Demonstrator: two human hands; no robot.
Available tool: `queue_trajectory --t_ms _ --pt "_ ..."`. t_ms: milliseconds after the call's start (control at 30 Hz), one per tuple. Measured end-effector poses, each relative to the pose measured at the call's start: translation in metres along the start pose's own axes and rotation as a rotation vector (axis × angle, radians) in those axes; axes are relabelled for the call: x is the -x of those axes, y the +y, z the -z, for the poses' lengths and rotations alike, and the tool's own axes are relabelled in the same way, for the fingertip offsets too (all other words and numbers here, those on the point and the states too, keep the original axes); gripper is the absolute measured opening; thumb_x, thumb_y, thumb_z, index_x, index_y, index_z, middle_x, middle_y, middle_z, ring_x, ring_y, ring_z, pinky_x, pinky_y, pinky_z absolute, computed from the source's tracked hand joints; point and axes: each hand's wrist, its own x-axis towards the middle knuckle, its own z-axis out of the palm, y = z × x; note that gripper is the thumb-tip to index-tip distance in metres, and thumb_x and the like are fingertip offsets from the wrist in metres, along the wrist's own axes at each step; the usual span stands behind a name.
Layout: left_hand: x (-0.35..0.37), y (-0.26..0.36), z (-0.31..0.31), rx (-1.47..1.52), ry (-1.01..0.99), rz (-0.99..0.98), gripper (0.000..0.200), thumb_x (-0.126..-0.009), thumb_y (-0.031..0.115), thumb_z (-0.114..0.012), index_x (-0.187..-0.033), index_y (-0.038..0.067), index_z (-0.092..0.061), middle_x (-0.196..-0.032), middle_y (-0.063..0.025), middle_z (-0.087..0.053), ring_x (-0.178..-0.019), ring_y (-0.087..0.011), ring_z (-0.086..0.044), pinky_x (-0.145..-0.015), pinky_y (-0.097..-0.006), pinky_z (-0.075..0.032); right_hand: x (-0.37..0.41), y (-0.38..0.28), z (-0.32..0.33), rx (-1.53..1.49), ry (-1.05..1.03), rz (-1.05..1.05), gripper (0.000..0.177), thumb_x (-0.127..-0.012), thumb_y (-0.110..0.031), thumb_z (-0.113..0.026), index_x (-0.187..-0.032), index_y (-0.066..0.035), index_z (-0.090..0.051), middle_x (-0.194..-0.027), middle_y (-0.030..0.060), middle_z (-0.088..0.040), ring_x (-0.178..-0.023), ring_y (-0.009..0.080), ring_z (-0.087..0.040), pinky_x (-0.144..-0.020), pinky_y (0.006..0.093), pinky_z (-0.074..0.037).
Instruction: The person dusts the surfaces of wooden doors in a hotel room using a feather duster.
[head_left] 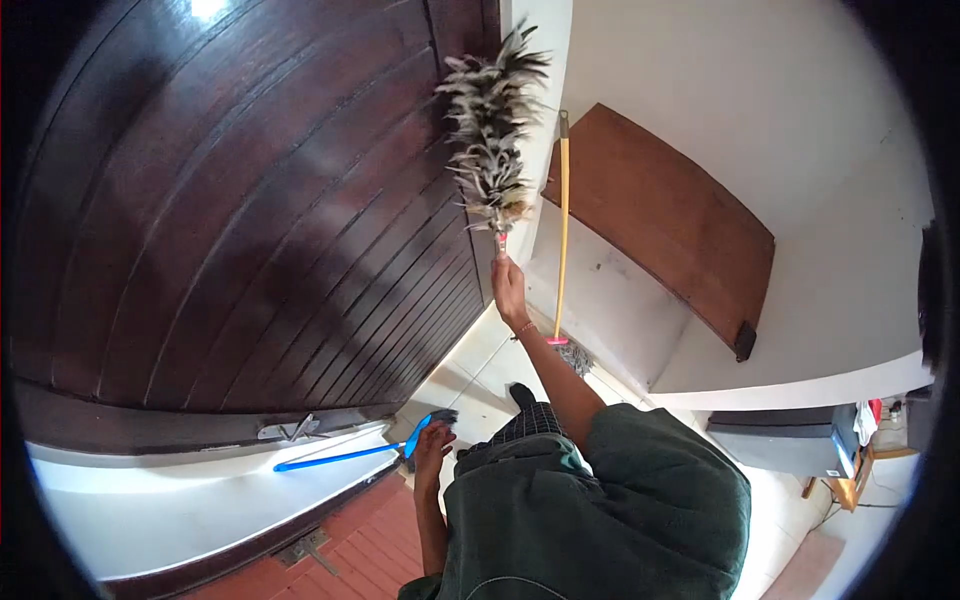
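Observation:
A feather duster [495,130] with black, grey and white feathers points upward beside the dark wooden door [250,210]. My right hand [508,288] is closed around its handle, just below the feathers, with the arm stretched out. Lower down, my left hand [431,452] hangs with loosely bent fingers that look apart. Behind it in view is a blue broom [345,459] with dark bristles, its handle running to the left. The hand overlaps the broom's head, but I see no clear grip on it.
A mop with a yellow handle [564,230] leans by the white wall, under a slanted brown board [670,220]. A metal door handle [290,430] is at the lower left. Red flooring [370,535] lies below. A grey box-like item [780,438] stands at the right.

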Motion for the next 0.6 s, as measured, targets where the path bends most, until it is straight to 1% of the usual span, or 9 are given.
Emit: queue_trajectory --t_ms 67,133,200,233,267,367,467,533,600 --pt "0.002 -0.001 -0.002 0.031 0.006 -0.006 0.039 -0.096 0.031 -0.062 -0.128 0.010 -0.052 -0.118 -0.0089 -0.064 -0.102 -0.0199 -0.065 -0.083 -0.0353 -0.051 0.003 0.023 -0.008 0.051 -0.009 0.014 0.047 -0.107 -0.038 -0.032 -0.075 -0.005 -0.042 -0.064 -0.0020 -0.036 -0.060 0.0097 -0.033 -0.053 0.0304 -0.031" --pt "0.002 -0.005 -0.002 0.053 0.010 -0.016 0.040 -0.096 0.031 -0.062 -0.128 0.009 -0.052 -0.118 -0.0093 -0.064 -0.102 -0.0202 -0.065 -0.083 -0.0354 -0.050 0.029 0.095 -0.014 0.150 0.033 0.034 0.049 -0.108 -0.038 -0.031 -0.079 -0.001 -0.049 -0.064 0.0019 -0.041 -0.060 0.0133 -0.038 -0.054 0.0345 -0.035" --pt "0.001 -0.010 0.001 0.065 0.014 -0.030 0.039 -0.096 0.030 -0.062 -0.128 0.009 -0.052 -0.118 -0.0095 -0.064 -0.102 -0.0205 -0.065 -0.083 -0.0357 -0.050 0.072 0.131 -0.004 0.315 0.092 -0.057 0.062 -0.105 -0.046 -0.031 -0.087 0.008 -0.056 -0.075 0.0254 -0.060 -0.073 0.0345 -0.060 -0.067 0.0435 -0.045" --pt "0.003 -0.010 0.001 0.069 0.028 -0.036 0.039 -0.096 0.030 -0.062 -0.128 0.009 -0.052 -0.118 -0.0098 -0.064 -0.102 -0.0206 -0.065 -0.083 -0.0358 -0.050 0.094 0.165 0.010 0.457 -0.013 -0.321 0.070 -0.102 -0.053 -0.030 -0.089 0.009 -0.061 -0.084 0.0328 -0.062 -0.079 0.0429 -0.062 -0.071 0.0481 -0.048" --pt "0.005 -0.009 0.001 0.073 0.044 -0.041 0.039 -0.096 0.030 -0.062 -0.128 0.009 -0.052 -0.118 -0.0100 -0.064 -0.102 -0.0208 -0.065 -0.083 -0.0359 -0.050 0.115 0.209 0.024 0.472 -0.046 -0.675 0.078 -0.098 -0.063 -0.033 -0.085 0.007 -0.063 -0.077 0.0290 -0.064 -0.074 0.0397 -0.063 -0.067 0.0517 -0.048" --pt "0.012 -0.008 0.002 0.082 0.066 -0.068 0.039 -0.096 0.030 -0.062 -0.127 0.009 -0.052 -0.117 -0.0104 -0.064 -0.101 -0.0209 -0.065 -0.083 -0.0363 -0.050 0.154 0.266 0.071 0.709 -0.189 -0.952 0.081 -0.094 -0.068 -0.038 -0.093 0.006 -0.069 -0.067 0.0154 -0.061 -0.067 0.0284 -0.062 -0.064 0.0450 -0.048" --pt "0.013 -0.008 0.008 0.110 0.073 -0.074 0.037 -0.096 0.029 -0.061 -0.127 0.009 -0.052 -0.117 -0.0104 -0.063 -0.100 -0.0203 -0.065 -0.082 -0.0355 -0.051 0.150 0.245 0.080 0.772 -0.084 -0.455 0.071 -0.100 -0.058 -0.038 -0.086 0.007 -0.064 -0.065 0.0135 -0.054 -0.063 0.0236 -0.053 -0.060 0.0424 -0.043" --pt "0.014 -0.015 0.010 0.146 0.052 -0.091 0.037 -0.097 0.029 -0.061 -0.127 0.009 -0.052 -0.118 -0.0102 -0.063 -0.100 -0.0200 -0.065 -0.082 -0.0347 -0.051 0.125 0.168 0.065 0.507 0.095 -0.314 0.060 -0.104 -0.047 -0.037 -0.077 0.005 -0.053 -0.064 0.0119 -0.047 -0.060 0.0209 -0.041 -0.057 0.0420 -0.036" --pt "0.012 -0.017 0.006 0.121 0.071 -0.057 0.038 -0.097 0.029 -0.060 -0.129 0.008 -0.052 -0.118 -0.0099 -0.062 -0.101 -0.0195 -0.064 -0.080 -0.0329 -0.051 0.088 0.150 0.044 0.253 0.206 -0.097 0.053 -0.105 -0.041 -0.037 -0.074 0.001 -0.042 -0.062 0.0089 -0.039 -0.059 0.0196 -0.035 -0.054 0.0409 -0.031"
